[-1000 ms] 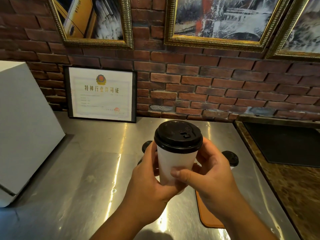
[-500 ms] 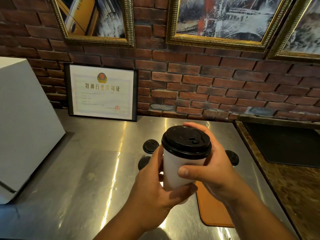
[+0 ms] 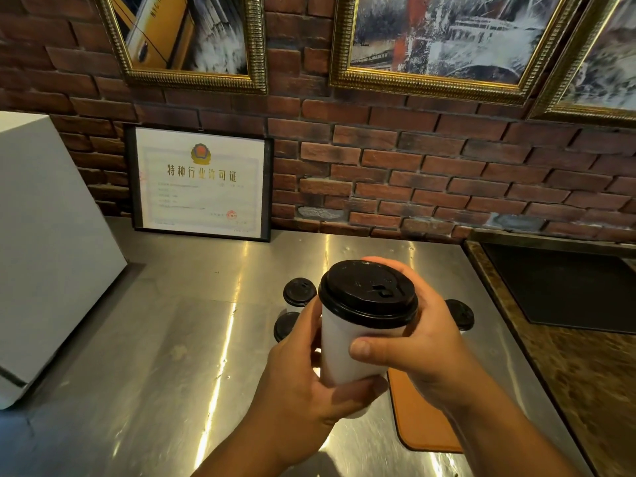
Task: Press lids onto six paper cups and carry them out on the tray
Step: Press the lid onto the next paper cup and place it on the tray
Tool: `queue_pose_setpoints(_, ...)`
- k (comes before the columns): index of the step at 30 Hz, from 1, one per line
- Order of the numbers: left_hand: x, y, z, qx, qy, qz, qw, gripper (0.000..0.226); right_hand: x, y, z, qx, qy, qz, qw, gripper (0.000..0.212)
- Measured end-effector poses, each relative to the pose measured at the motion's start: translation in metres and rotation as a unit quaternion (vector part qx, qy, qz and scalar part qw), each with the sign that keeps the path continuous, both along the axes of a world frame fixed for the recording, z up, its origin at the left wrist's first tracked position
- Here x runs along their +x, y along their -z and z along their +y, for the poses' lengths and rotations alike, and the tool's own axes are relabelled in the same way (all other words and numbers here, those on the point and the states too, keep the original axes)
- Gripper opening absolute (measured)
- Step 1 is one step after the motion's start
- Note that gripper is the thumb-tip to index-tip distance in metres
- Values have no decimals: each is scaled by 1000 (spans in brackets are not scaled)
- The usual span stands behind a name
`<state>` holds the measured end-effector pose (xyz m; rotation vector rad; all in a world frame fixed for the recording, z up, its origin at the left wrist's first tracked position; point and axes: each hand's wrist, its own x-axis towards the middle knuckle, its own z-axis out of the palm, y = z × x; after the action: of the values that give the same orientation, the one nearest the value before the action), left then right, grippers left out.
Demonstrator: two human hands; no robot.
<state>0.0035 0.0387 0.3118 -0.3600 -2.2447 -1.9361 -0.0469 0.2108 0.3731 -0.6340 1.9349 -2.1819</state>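
Both hands hold a white paper cup (image 3: 340, 352) with a black lid (image 3: 366, 297) above the steel counter. My left hand (image 3: 303, 376) grips the cup's lower body from the left. My right hand (image 3: 416, 346) wraps around the right side, thumb on the front wall under the lid and fingers behind the lid's rim. Behind the cup, black lids of other cups show: one lid (image 3: 299, 291) at the back left, another lid (image 3: 286, 326) below it, a third lid (image 3: 460, 314) to the right. An orange-brown tray (image 3: 423, 421) lies under my right wrist, mostly hidden.
The steel counter (image 3: 165, 339) runs to a brick wall with a framed certificate (image 3: 199, 182) leaning on it. A white appliance (image 3: 44, 242) stands at the left. A dark sunken basin (image 3: 564, 287) in a speckled stone top lies at the right.
The cup has moved a little right and toward me. My right hand shifted from the cup's lower front to wrap higher around its side, fingers reaching behind the lid.
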Motion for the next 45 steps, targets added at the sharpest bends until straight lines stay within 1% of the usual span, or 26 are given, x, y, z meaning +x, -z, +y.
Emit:
queue_pose_setpoints(1, -1, 0, 0, 1, -4, -1, 1000, 92, 1, 0, -1, 3, -1, 4, 1000, 87)
queue_pose_setpoints(3, -2, 0, 0, 3, -6, -2, 1000, 91, 2, 0, -1, 2, 3, 12, 1000, 99)
queue_pose_setpoints(5, -4, 0, -1, -1, -6, -1, 1000, 91, 3, 0, -2, -2, 29, 31, 999, 111)
queue_pose_setpoints(6, -4, 0, -1, -1, -5, -1, 1000, 91, 3, 0, -2, -5, 41, 45, 998, 113)
queue_pose_setpoints(9, -3, 2, 0, -7, -10, -4, 1000, 93, 3, -1, -3, -3, 55, 61, 997, 110)
queue_pose_setpoints(13, -3, 2, 0, -10, -23, -5, 1000, 92, 3, -4, -3, 15, 49, 56, 997, 115)
queue_pose_setpoints(16, -3, 3, 2, -11, -32, -8, 999, 89, 4, -4, -4, 26, 60, 50, 997, 113)
queue_pose_setpoints(21, -4, 5, 3, 6, -35, -25, 999, 98, 10, -7, -11, 30, 64, 31, 997, 111)
queue_pose_setpoints(24, -6, 5, 3, 8, -40, -29, 999, 104, 15, -11, -22, -8, 125, 4, 992, 101)
queue_pose_setpoints(27, -7, 5, 6, 19, -57, -32, 998, 104, 19, -12, -35, -9, 180, -16, 984, 98)
queue_pose_setpoints(32, -9, 13, 8, 39, -92, -53, 994, 100, 23, -13, -45, 2, 211, -28, 977, 107)
queue_pose_setpoints(36, -11, 18, 9, 79, -114, -88, 986, 92, 25, -14, -49, 19, 208, -23, 978, 105)
queue_pose_setpoints(41, -11, 21, 7, 75, -114, -82, 987, 90, 26, -15, -46, 29, 209, -18, 977, 116)
queue_pose_setpoints(45, -11, 21, 9, 82, -125, -115, 982, 86, 25, -10, -43, 40, 204, -18, 978, 113)
